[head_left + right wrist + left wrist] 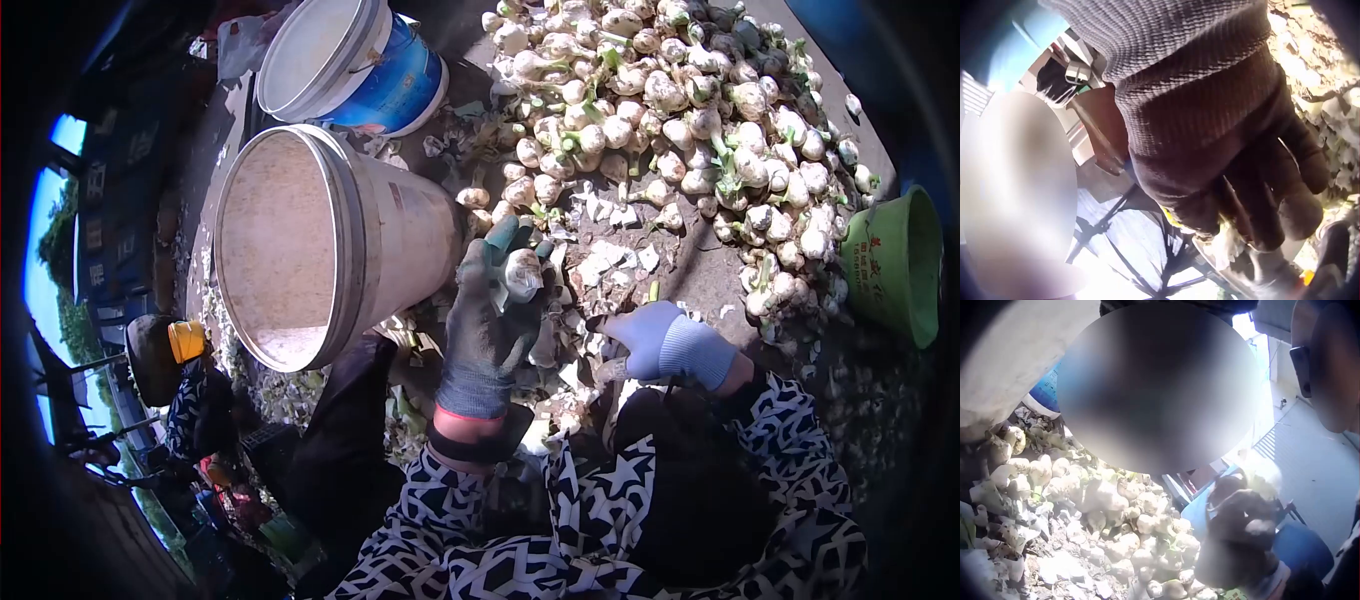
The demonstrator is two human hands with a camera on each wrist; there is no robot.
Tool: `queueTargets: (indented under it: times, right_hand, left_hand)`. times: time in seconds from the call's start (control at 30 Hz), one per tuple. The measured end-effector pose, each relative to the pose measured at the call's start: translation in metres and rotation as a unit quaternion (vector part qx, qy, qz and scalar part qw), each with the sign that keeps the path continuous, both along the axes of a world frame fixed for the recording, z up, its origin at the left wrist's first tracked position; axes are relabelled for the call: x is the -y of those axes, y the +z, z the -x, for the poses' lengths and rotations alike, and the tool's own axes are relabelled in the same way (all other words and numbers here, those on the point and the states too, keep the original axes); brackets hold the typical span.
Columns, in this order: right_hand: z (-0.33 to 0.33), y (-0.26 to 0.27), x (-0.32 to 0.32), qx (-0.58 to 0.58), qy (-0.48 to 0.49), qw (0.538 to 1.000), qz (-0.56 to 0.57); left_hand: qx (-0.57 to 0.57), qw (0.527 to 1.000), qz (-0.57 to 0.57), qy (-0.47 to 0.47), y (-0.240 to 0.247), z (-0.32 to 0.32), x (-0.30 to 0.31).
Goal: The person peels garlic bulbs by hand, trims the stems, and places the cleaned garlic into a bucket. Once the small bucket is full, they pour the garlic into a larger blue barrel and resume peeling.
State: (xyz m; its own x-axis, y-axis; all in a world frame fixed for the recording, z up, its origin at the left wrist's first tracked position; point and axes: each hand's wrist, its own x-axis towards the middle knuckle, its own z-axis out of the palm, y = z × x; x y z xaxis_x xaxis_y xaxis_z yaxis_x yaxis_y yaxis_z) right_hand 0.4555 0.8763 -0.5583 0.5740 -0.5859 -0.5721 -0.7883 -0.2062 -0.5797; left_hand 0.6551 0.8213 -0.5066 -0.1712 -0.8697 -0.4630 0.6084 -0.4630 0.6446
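Note:
My left hand, in a dark grey-green glove, holds a whitish garlic bulb among its fingers beside the large white bucket. Across from it, my right hand wears a pale glove with dark fingertips, low over the peelings. A small thing with a yellow-green end stands out beside its knuckles. In the right wrist view the right hand's fingers bend downward, with a yellow bit by the thumb side; what they grip is mostly hidden. A dark gloved hand shows blurred in the left wrist view.
A big heap of garlic bulbs fills the far right. The white bucket lies tipped on the left, a blue-and-white bucket behind it. A green tub stands far right. Dry peelings litter the ground.

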Motion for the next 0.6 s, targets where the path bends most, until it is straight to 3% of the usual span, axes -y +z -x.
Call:
queueTargets:
  times: [0.07, 0.1, 0.13, 0.17, 0.2, 0.23, 0.27, 0.33, 0.4, 0.43, 0.47, 0.53, 0.57, 0.6]
  right_hand:
    - [-0.011, -0.004, 0.002, -0.078, -0.057, 0.988, 0.124]
    - [-0.013, 0.004, 0.008, -0.079, -0.053, 0.988, 0.124]
    - [-0.015, 0.02, 0.014, 0.041, -0.163, 0.971, 0.168]
    - [-0.019, 0.03, 0.016, 0.156, -0.274, 0.926, 0.208]
    - [-0.026, 0.034, 0.02, 0.153, -0.277, 0.925, 0.212]
    - [-0.033, 0.036, 0.026, 0.157, -0.276, 0.91, 0.268]
    - [-0.038, 0.039, 0.03, 0.161, -0.272, 0.892, 0.323]
    - [-0.042, 0.035, 0.036, 0.114, -0.263, 0.916, 0.282]
    - [-0.045, 0.021, 0.038, 0.073, -0.249, 0.891, 0.372]
    - [-0.04, 0.026, 0.036, 0.065, -0.222, 0.897, 0.378]
    - [-0.038, 0.024, 0.036, 0.064, -0.221, 0.896, 0.379]
    - [-0.036, 0.019, 0.036, 0.169, -0.356, 0.874, 0.284]
    - [-0.027, 0.018, 0.04, 0.199, -0.411, 0.855, 0.246]
    - [-0.019, 0.007, 0.043, 0.214, -0.462, 0.82, 0.26]
  left_hand:
    - [-0.051, 0.999, -0.017, 0.005, -0.012, 0.0, -0.002]
    - [-0.054, 0.998, -0.016, 0.036, -0.015, 0.005, -0.004]
    - [-0.052, 0.997, -0.017, 0.062, -0.016, 0.008, -0.006]
    - [-0.057, 0.997, -0.022, 0.048, -0.013, 0.012, -0.009]
    - [-0.061, 0.997, -0.02, 0.043, -0.016, 0.012, -0.012]
    - [0.087, 0.994, 0.049, -0.043, -0.021, 0.01, -0.015]
    - [0.232, 0.958, 0.116, -0.124, -0.025, 0.009, -0.017]
    - [0.188, 0.972, 0.064, -0.128, -0.016, 0.018, -0.014]
    - [0.014, 0.999, -0.032, -0.029, -0.007, 0.027, -0.014]
    - [0.296, 0.925, 0.207, -0.114, -0.019, 0.021, -0.014]
    - [0.296, 0.925, 0.208, -0.114, -0.02, 0.019, -0.018]
    - [0.225, 0.964, 0.082, -0.119, 0.0, 0.022, -0.018]
    - [0.226, 0.963, 0.081, -0.121, 0.0, 0.022, -0.018]
    - [0.366, 0.903, 0.168, -0.147, 0.001, 0.022, -0.017]
